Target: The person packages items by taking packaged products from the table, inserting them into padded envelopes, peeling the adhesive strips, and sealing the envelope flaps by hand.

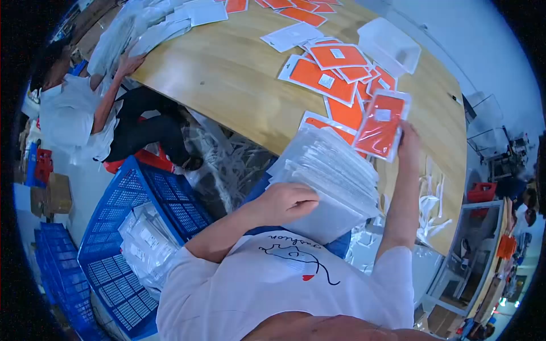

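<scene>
My right hand point(408, 142) grips the right edge of an orange package in a clear sleeve point(378, 128) with a white label, held above the table. My left hand point(286, 203) is closed, its fingers curled in over the near left side of a thick stack of clear plastic bags point(333, 179). Whether anything is pinched in those fingers cannot be made out. The stack leans against the table edge in front of my body. Beyond it lies a loose pile of similar orange packages point(341, 57), several with white labels.
A white plastic bin point(388, 45) stands behind the pile on the wooden table point(227, 74). To the left, a blue crate point(122, 278) holds filled plastic bags point(148, 244). A person point(79, 116) sits at the table's left side. Plastic strips point(432, 207) lie at the right.
</scene>
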### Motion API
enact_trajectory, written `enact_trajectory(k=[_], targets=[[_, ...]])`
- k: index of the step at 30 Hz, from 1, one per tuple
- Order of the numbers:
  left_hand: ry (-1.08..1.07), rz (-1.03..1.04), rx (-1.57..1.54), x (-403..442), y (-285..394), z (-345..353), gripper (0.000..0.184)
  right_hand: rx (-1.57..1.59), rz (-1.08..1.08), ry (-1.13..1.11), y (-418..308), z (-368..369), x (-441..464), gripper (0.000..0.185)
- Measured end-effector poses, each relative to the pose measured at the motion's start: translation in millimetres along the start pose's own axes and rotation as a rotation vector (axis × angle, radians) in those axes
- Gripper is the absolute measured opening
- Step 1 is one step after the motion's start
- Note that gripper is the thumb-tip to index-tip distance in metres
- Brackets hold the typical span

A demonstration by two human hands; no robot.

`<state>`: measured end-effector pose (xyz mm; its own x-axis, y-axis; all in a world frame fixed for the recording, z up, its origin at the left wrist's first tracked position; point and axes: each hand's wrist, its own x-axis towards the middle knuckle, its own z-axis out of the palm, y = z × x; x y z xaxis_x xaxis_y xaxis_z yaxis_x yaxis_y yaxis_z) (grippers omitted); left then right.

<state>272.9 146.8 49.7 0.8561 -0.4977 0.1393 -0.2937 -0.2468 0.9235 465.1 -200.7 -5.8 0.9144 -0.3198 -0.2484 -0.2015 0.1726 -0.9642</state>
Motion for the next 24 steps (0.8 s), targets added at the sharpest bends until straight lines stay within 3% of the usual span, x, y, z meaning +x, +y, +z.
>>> enact_trajectory(k=[1, 9, 11, 13, 18, 21, 23, 24], targets=[[0.011, 0.007, 0.002, -2, -1, 3, 0.014, 0.011, -0.065, 0.072, -3, -16, 0, 0.011], [0.014, 0.059, -0.090, -9, 6, 18, 0.011, 0.231, -0.436, 0.044, -113, -78, -115, 0.010], [0.064, 0.050, -0.252, -8, 22, 28, 0.016, 0.210, -0.480, 0.098, -127, -58, -165, 0.009], [0.123, 0.026, -0.400, -9, 37, 30, 0.022, 0.202, -0.516, 0.137, -124, -27, -207, 0.008], [0.088, -0.002, -0.697, 8, 61, 50, 0.017, 0.250, -0.387, -0.018, -71, -4, -261, 0.003], [-0.008, 0.003, -0.561, -4, 53, 47, 0.018, 0.058, -0.409, -0.153, -54, 2, -273, 0.013], [-0.104, 0.001, -0.423, -12, 47, 45, 0.018, -0.220, -0.866, 0.142, -60, 3, -274, 0.021], [-0.094, -0.008, -0.417, -17, 44, 47, 0.018, -0.213, -0.860, 0.131, -64, 4, -278, 0.021]])
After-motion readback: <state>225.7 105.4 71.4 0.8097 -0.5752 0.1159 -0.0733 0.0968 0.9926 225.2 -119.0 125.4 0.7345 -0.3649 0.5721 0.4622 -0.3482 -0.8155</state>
